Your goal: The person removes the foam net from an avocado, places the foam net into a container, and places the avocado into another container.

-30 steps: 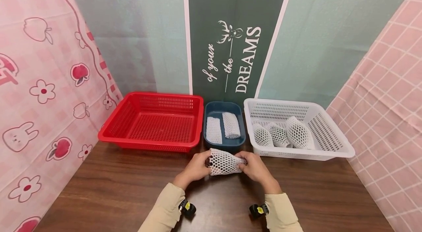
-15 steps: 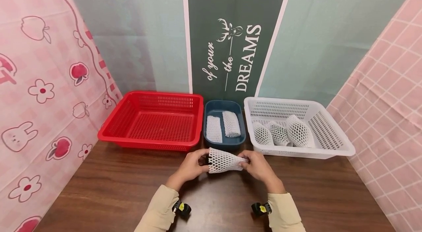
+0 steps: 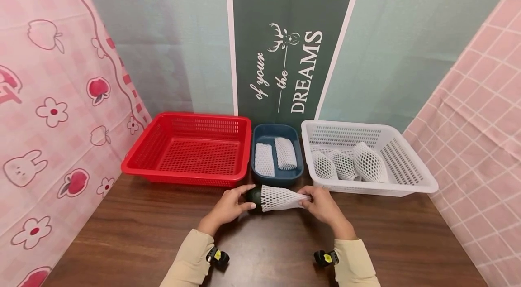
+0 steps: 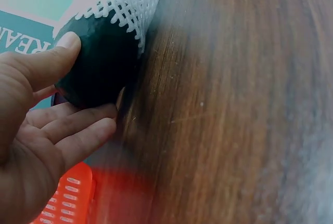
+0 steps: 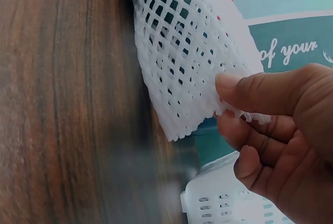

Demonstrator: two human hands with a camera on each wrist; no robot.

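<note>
One dark green piece point(image 4: 101, 60) is held by the left hand point(image 3: 229, 207), part-bare, its net point(image 3: 282, 200) pinched opposite by the right hand point(image 3: 322, 206); beyond that, three netted pieces point(image 3: 368, 167) are seen: work seems midway.

Wood-grain tabletop point(image 3: 268, 251) under left hand point(image 3: 228, 205) and right hand point(image 3: 321, 205); beyond both, green backdrop cloth point(image 3: 285, 2) with 2 pale stripes point(image 3: 231, 38); left of left hand, pink bunny-print cloth point(image 3: 77, 142); right of right hand, pink checked cloth point(image 3: 480, 133).
</note>
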